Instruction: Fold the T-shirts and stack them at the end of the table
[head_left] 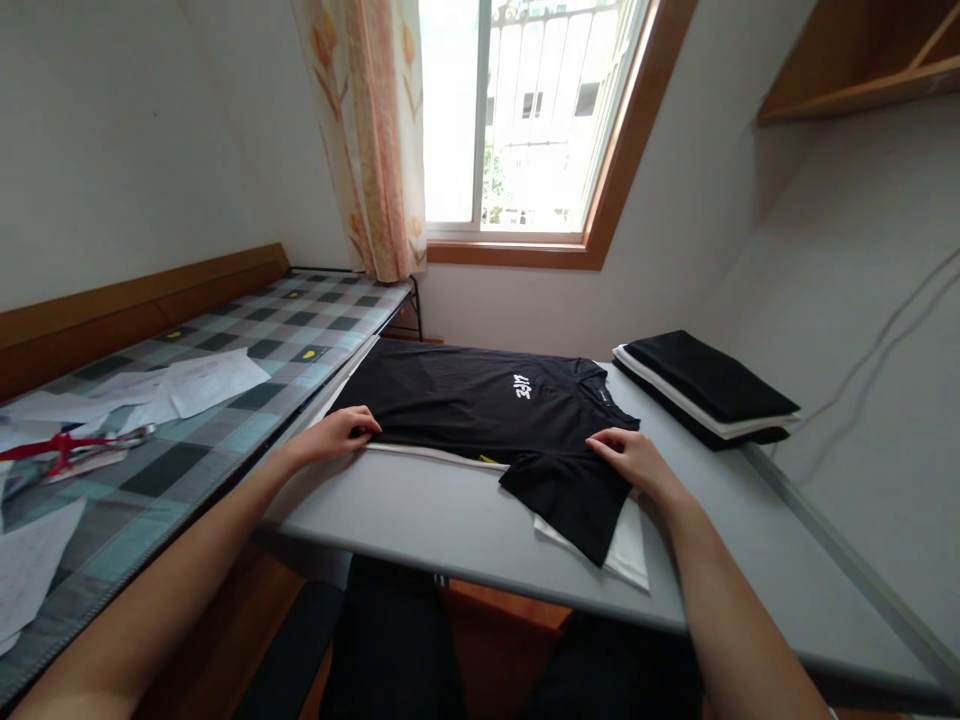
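Note:
A black T-shirt (pixel 465 395) with white lettering lies flat on a grey table (pixel 420 510), its collar toward the right and one sleeve toward me. White cloth (pixel 630 545) shows from beneath the sleeve and along the shirt's near edge. At the hem end, my left hand (pixel 346 432) pinches the near corner of the black shirt, fingers pressed together. My right hand (pixel 626 452) is at the shoulder beside the collar, its thumb and fingers closed on the black fabric.
Folded black and white clothes (pixel 705 380) are stacked at the table's right rear. On the left, a bed with a checked cover (pixel 255 330) holds papers (pixel 202 385) and a red-handled tool (pixel 64 447). Behind are a curtain and window; a wooden shelf hangs upper right.

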